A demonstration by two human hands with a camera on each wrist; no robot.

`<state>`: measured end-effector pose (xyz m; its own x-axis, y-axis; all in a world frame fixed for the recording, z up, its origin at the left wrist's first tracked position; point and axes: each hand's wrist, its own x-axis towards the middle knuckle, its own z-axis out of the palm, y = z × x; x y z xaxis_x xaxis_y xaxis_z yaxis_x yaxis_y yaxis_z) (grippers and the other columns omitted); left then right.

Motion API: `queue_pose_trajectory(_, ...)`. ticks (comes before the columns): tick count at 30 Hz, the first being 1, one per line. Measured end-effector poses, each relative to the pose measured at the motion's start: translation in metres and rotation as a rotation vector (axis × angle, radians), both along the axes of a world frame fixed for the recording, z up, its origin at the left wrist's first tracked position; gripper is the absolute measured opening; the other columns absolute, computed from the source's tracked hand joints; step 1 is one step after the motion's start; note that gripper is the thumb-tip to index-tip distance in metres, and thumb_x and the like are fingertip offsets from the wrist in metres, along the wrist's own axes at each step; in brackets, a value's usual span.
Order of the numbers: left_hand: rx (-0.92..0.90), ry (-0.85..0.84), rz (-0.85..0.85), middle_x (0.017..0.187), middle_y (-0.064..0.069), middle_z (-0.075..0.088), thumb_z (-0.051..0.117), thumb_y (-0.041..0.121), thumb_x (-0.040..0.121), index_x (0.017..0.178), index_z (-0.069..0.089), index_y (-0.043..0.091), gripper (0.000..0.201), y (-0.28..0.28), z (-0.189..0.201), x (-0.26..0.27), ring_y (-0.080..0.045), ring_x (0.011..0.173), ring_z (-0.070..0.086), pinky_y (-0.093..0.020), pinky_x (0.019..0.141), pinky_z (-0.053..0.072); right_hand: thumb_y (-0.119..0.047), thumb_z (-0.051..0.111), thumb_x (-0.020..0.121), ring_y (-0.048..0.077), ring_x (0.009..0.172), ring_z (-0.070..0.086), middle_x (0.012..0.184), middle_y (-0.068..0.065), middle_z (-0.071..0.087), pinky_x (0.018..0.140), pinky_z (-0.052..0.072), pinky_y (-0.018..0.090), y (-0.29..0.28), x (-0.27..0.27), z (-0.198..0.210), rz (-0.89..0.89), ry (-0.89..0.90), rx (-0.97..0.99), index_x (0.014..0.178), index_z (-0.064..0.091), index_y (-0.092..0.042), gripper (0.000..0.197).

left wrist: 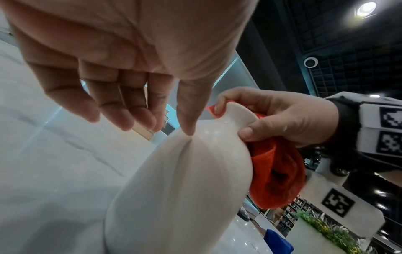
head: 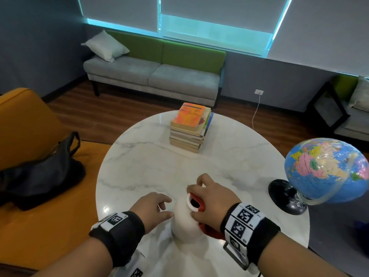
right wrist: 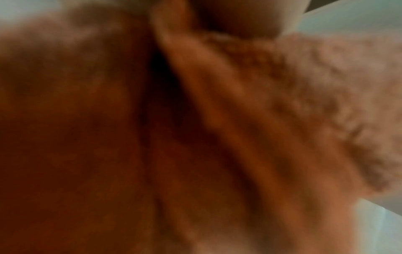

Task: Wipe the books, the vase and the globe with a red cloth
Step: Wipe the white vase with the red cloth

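Note:
A white vase (head: 184, 223) stands near the front of the round marble table (head: 143, 162). My right hand (head: 209, 198) pinches the red cloth (head: 199, 202) around the vase's neck and rim, and the rest of the cloth hangs down the right side (left wrist: 276, 175). My left hand (head: 157, 206) is beside the vase on the left. Its thumb tip touches the vase's shoulder (left wrist: 189, 130) and its fingers are relaxed and off it. A stack of books (head: 189, 128) sits at the table's far side. The globe (head: 327, 170) stands at the right edge. The right wrist view shows only blurred red cloth (right wrist: 152, 137).
The globe's black base (head: 285, 194) sits close to my right forearm. A black bag (head: 40, 172) lies on an orange seat on the left. A grey and green sofa (head: 155, 76) stands beyond the table, and a white cable (head: 256, 110) hangs from a wall socket.

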<state>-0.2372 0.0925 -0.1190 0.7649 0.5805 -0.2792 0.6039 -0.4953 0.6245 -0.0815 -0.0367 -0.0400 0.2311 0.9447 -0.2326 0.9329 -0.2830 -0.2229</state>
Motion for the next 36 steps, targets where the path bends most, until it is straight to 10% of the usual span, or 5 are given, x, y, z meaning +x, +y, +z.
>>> queue_pose_trajectory(7, 0.019, -0.034, -0.002, 0.094, 0.016, 0.053, 0.065, 0.038, 0.085, 0.12, 0.058, 0.032, 0.036, 0.003, 0.004, 0.003, -0.006, 0.091, 0.056, -0.019, 0.087, 0.044, -0.035, 0.049, 0.093, 0.023, 0.104, 0.042, 0.137, -0.012, 0.031, 0.082, 0.04, 0.03, -0.01, -0.008, -0.024, 0.142, -0.01, 0.173, 0.105, 0.054, -0.039, 0.013)
queue_pose_trajectory(13, -0.013, -0.094, -0.028, 0.095, 0.014, 0.053, 0.072, 0.036, 0.08, 0.119, 0.059, 0.033, 0.042, -0.001, 0.014, 0.01, -0.004, 0.089, 0.055, -0.019, 0.086, 0.045, -0.023, 0.068, 0.078, 0.006, 0.099, 0.057, 0.117, -0.023, 0.047, 0.087, 0.042, 0.013, -0.038, 0.005, -0.051, -0.175, 0.585, 0.554, 0.081, 0.07, -0.042, 0.019)
queue_pose_trajectory(19, -0.055, -0.185, -0.105, 0.094, 0.015, 0.053, 0.084, 0.037, 0.064, 0.117, 0.055, 0.037, 0.06, -0.023, 0.037, 0.024, 0.0, 0.072, 0.055, -0.013, 0.074, 0.044, -0.009, 0.051, 0.085, -0.01, 0.119, 0.039, 0.124, -0.02, 0.039, 0.095, 0.023, -0.004, -0.032, 0.003, -0.059, -0.424, 0.638, 0.573, 0.116, 0.059, -0.033, 0.04)
queue_pose_trajectory(25, 0.169, -0.026, -0.12, 0.094, 0.011, 0.059, 0.068, 0.062, 0.071, 0.108, 0.048, 0.029, 0.054, -0.043, 0.059, 0.044, -0.007, 0.086, 0.057, -0.027, 0.078, 0.049, -0.001, 0.04, 0.086, 0.006, 0.13, 0.037, 0.141, -0.012, 0.03, 0.11, 0.03, 0.021, -0.041, 0.02, -0.082, -0.281, 0.399, 0.162, 0.144, 0.036, -0.029, 0.064)
queue_pose_trajectory(36, 0.295, 0.014, -0.202, 0.093, 0.007, 0.057, 0.059, 0.05, 0.083, 0.111, 0.046, 0.025, 0.04, -0.036, 0.062, 0.053, -0.014, 0.084, 0.053, -0.024, 0.07, 0.038, 0.015, 0.038, 0.082, 0.001, 0.115, 0.053, 0.107, -0.012, 0.051, 0.106, 0.041, 0.026, -0.079, 0.038, -0.093, -0.683, 0.64, 0.416, 0.105, 0.068, -0.014, 0.047)
